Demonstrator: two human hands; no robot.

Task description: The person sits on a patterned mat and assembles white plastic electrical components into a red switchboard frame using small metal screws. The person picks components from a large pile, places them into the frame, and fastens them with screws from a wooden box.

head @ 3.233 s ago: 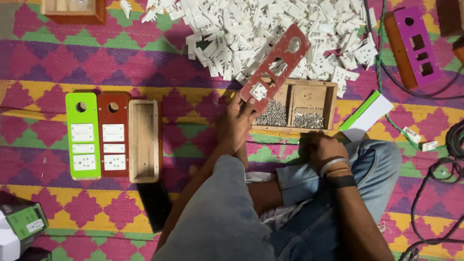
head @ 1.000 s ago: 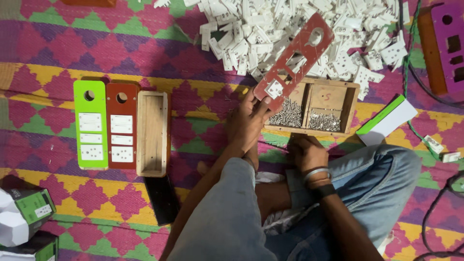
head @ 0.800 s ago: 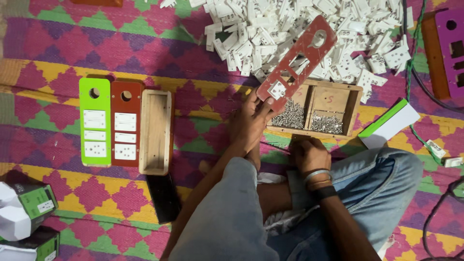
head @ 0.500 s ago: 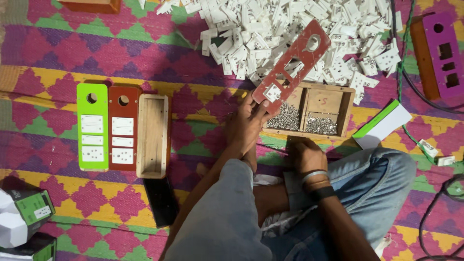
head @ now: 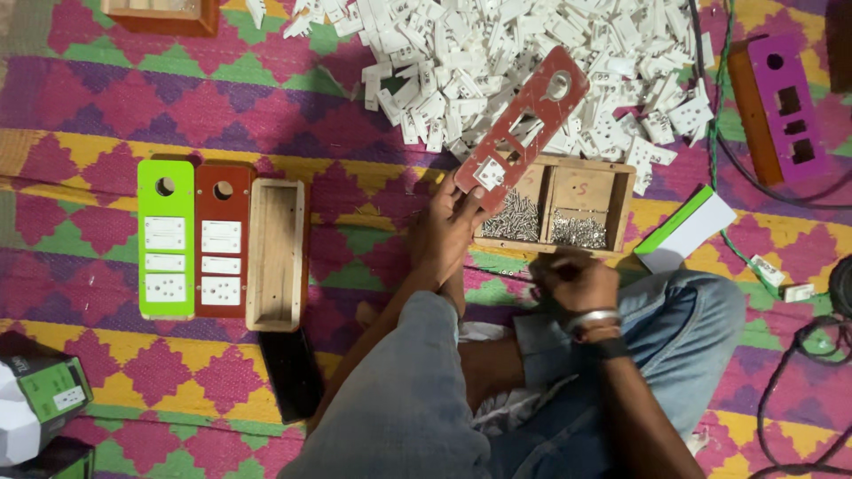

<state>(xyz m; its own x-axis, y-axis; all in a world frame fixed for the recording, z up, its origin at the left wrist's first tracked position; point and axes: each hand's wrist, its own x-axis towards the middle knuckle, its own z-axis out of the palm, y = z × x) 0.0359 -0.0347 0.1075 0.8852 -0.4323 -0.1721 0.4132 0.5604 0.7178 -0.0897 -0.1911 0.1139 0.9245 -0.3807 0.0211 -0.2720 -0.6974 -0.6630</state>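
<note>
The left hand (head: 448, 232) grips the near end of a red switch-board plate (head: 522, 129), fingers closed around its lower edge beside a white switch already seated in it. The plate slants up and to the right from the fingers, its far end with the round hole lying over the pile of white switch and socket parts (head: 524, 62). Its middle crosses the far left corner of a wooden tray (head: 621, 191) whose two compartments hold small metal screws.

The right hand (head: 572, 279) rests just near of that tray, above the person's knee, fingers curled in; what they pinch, if anything, cannot be told. Metal and dark bangles circle its wrist.

To the left on the patterned mat (head: 89, 115) lie a green switch plate (head: 166, 239) and a second red plate (head: 222, 239) side by side, touching, each fitted with white switches, and just right of them an open wooden box (head: 276, 255). A purple plate on an orange box (head: 781, 106) sits far right, well apart from both hands.
</note>
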